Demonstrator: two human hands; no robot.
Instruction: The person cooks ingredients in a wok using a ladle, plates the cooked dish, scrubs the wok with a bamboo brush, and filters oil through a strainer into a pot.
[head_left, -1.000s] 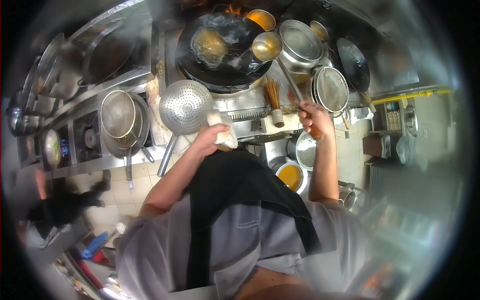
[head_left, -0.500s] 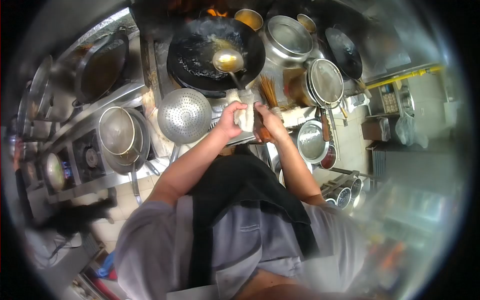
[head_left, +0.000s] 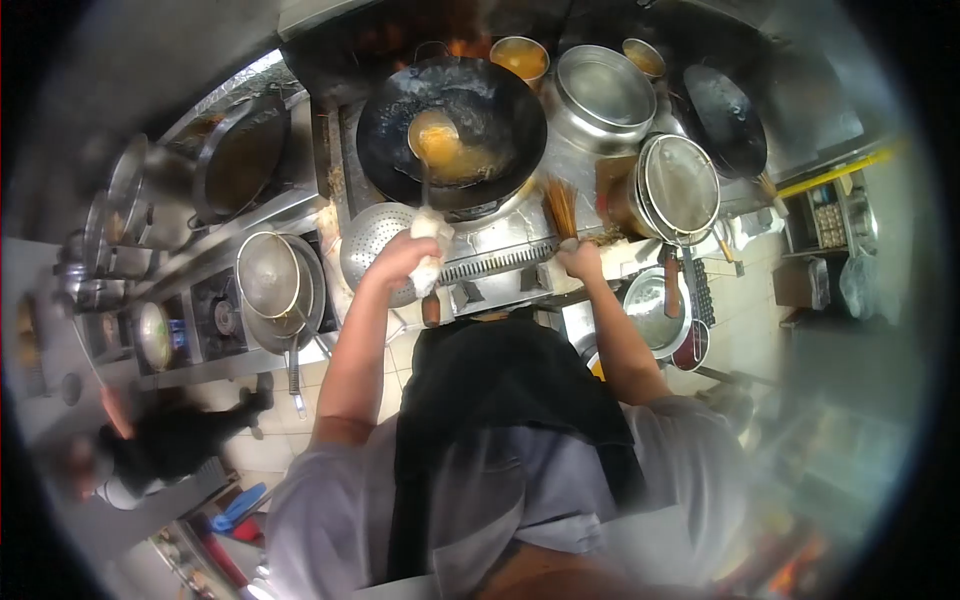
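Observation:
My left hand (head_left: 403, 258) is closed around a white cloth (head_left: 428, 240) and the handle of a ladle (head_left: 434, 138). The wooden end of that handle sticks out below the cloth. Over the black wok (head_left: 500, 100), the ladle's bowl holds something orange-yellow, and shiny liquid lies in the wok below. My right hand (head_left: 582, 262) is closed at the lower end of a bamboo wok brush (head_left: 562, 208), whose bristles point up and away. A perforated skimmer (head_left: 372, 238) rests left of my left hand, partly hidden by it.
Flames (head_left: 468, 47) show behind the wok. Round strainers (head_left: 682, 185) sit on a pot at right, near a large metal pot (head_left: 606, 88). At left are another strainer (head_left: 268, 275) and a dark pan (head_left: 242, 160). Another person (head_left: 170, 435) is at lower left.
My hands were together at the cloth and ladle handle. Now the left has moved left with both, while the right has let go and taken hold of the brush. The ladle's bowl shifted left.

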